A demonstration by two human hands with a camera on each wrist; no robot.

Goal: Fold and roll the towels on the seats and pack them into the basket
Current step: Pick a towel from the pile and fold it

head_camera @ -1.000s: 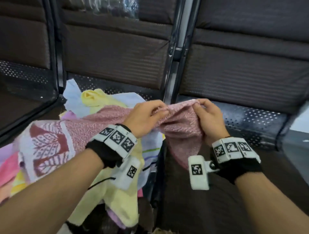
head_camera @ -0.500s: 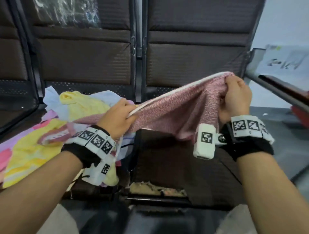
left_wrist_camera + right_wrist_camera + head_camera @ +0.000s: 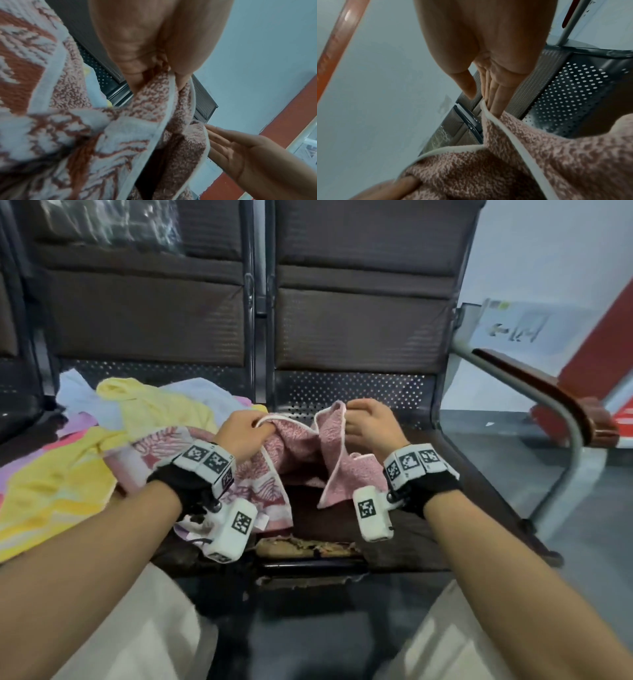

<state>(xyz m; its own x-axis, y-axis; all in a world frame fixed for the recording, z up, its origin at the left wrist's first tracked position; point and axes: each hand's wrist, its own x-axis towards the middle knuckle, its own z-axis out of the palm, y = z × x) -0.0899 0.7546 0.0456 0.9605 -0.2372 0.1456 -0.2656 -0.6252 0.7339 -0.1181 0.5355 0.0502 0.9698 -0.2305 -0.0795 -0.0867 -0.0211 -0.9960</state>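
Pink towel [image 3: 301, 453], speckled with a white hem and a red leaf border, hanging slack between both hands above the right-hand seat [image 3: 442, 491], its lower part draping down over the gap between the two seats. Left hand [image 3: 245, 434] gripping the hem with fingers curled over it — in the left wrist view the cloth being pinched between thumb and fingers [image 3: 181, 79]. Right hand [image 3: 368, 424] holding up a corner of the same hem; in the right wrist view the fingers [image 3: 494, 97] lying straight and pressed together against the hem, thumb apart, so a real pinch not being clear. Just to the left, lying in a loose pile on the neighbouring seat: a yellow towel [image 3: 154, 405], a white towel [image 3: 202, 388] behind it, and a yellow-and-pink striped one [image 3: 44, 484] nearer the camera. Further right, a wooden armrest [image 3: 548, 392] on a grey metal tube standing well apart from the hands. Below, torn padding [image 3: 301, 546] showing at the seat's front edge — light trousers [image 3: 137, 638] at the bottom of the head view.
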